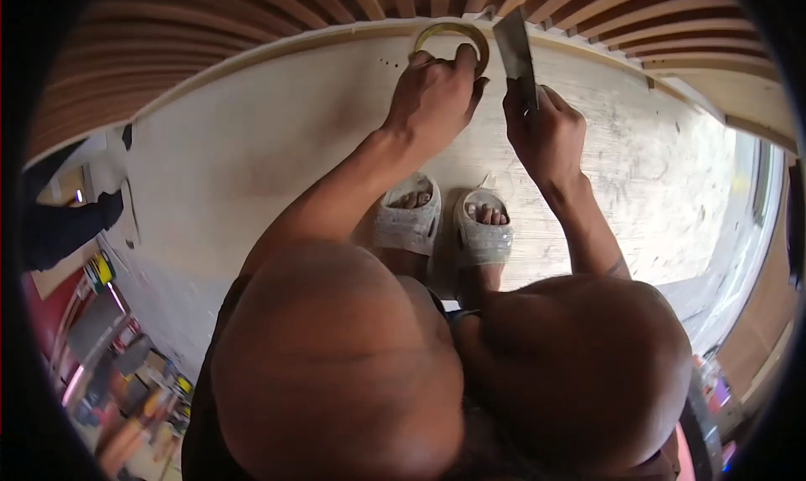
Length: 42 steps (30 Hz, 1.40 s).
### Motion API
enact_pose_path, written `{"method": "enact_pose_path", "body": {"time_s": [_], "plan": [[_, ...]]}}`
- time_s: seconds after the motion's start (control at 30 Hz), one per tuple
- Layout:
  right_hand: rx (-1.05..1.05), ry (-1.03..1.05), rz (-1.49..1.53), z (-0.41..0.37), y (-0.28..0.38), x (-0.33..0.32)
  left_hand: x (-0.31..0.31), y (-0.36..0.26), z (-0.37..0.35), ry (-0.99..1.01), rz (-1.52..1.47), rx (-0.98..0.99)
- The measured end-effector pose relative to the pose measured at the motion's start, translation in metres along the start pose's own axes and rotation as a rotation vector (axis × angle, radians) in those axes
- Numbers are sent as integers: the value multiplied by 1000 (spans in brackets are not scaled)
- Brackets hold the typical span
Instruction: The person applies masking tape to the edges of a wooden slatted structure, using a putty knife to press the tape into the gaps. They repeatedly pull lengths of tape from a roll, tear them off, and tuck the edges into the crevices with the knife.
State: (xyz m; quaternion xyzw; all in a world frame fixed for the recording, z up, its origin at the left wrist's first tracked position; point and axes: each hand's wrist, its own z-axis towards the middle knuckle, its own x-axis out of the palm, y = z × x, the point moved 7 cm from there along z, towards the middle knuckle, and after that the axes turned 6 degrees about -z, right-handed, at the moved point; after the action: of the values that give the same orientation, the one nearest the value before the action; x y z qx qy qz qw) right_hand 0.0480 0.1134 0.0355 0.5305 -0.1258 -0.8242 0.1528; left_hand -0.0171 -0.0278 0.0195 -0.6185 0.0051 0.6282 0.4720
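My left hand (432,91) is closed on a thin yellowish ring, which looks like a roll of tape (457,28), close to the slatted wood edge. The fingers cover its lower part. To the right, my right hand (546,133) grips a putty knife (514,44) with a flat grey metal blade pointing up toward the slats. The hand hides most of its handle. Both hands are above a pale wooden board (252,137), and a narrow gap separates them.
Curved wooden slats (227,28) run along the far side of the board. My feet in dusty sandals (485,237) stand on it, below my knees. At left is a dark-clothed limb (75,229); cluttered items (143,389) lie at lower left.
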Motion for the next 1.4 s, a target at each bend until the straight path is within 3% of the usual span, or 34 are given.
{"method": "enact_pose_path", "body": {"time_s": [0.17, 0.27, 0.3, 0.47, 0.83, 1.07, 1.4], "plan": [[36, -59, -48, 7, -11, 1, 18, 4, -3, 51, 42, -9], [3, -88, -64, 8, -14, 8, 21, 1, 0, 50, 42, 127], [35, -29, -57, 9, -13, 9, 26, 3, 2, 112, 83, 110], [-47, -48, -138, 10, 0, 3, 19, 6, 1, 56, 83, 114], [48, -25, -142, 7, 17, 8, 20, 21, -5, 121, -144, 79], [39, 5, -210, 9, 16, 10, 21, 19, -12, 19, -207, 109], [74, -45, -174, 16, 14, 18, 14, 13, -32, 79, -266, 9]]}}
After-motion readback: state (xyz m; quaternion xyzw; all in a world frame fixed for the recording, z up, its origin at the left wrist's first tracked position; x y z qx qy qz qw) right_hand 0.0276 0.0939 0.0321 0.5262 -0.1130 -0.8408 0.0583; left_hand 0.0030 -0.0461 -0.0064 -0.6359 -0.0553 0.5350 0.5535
